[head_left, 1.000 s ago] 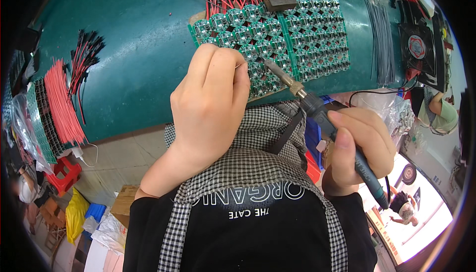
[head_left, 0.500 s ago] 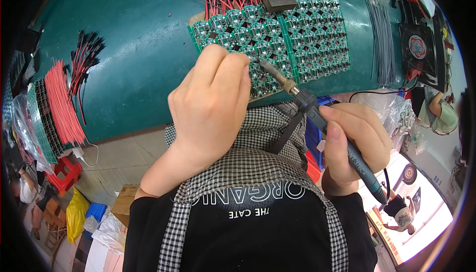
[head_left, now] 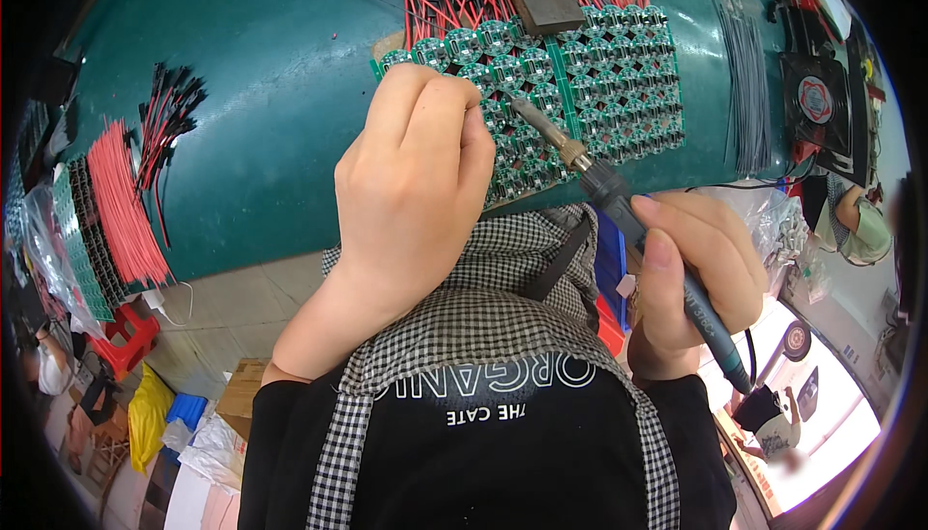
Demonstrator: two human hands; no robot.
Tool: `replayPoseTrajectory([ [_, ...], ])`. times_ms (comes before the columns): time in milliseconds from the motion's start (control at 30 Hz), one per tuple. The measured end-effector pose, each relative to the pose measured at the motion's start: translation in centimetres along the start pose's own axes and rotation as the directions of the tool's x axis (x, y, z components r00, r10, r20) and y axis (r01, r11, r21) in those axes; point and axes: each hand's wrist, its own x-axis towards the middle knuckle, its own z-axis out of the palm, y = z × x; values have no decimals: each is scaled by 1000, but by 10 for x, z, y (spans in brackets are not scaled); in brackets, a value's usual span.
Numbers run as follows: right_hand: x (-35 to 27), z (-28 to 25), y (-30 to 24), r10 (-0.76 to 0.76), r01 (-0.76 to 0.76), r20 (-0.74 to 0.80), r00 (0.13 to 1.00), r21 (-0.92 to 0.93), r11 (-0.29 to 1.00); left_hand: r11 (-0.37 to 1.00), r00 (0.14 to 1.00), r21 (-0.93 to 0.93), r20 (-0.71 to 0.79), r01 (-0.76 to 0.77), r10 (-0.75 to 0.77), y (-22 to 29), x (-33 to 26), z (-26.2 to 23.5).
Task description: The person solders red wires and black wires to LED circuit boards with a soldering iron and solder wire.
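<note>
While the bundle of red wires with black ends point(head_left: 121, 206) waits at the far left of the teal desk point(head_left: 261, 95), I curl my left hand point(head_left: 411, 177) into a loose fist over the green panel of small round circuit boards point(head_left: 580, 95), pinning it flat; whether it pinches anything I cannot tell. My right hand point(head_left: 691, 274) grips the blue-handled soldering iron point(head_left: 628, 216) like a pen, tip slanting onto the boards. Red leads fan from the panel's far edge.
</note>
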Motion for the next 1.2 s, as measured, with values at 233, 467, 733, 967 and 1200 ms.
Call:
replayPoseTrajectory([
  [233, 1, 3, 2, 20, -20, 6, 1000, -7, 1000, 1000, 1000, 15, 18, -7, 7, -1, -1, 0],
  [467, 3, 2, 5, 24, -25, 27, 999, 44, 999, 1000, 1000, 15, 17, -18, 18, -2, 0, 1],
  [733, 14, -10, 3, 42, -44, 85, 996, 24, 999, 998, 999, 36, 12, 44, -44, 1, 1, -6],
  [967, 12, -4, 3, -5, 1, 115, 993, 39, 999, 998, 998, 14, 10, 62, -62, -4, -1, -5],
  [1200, 12, -1, 1, 10, -12, 85, 996, 22, 1000, 1000, 999, 2, 19, 31, -31, -5, -1, -5],
])
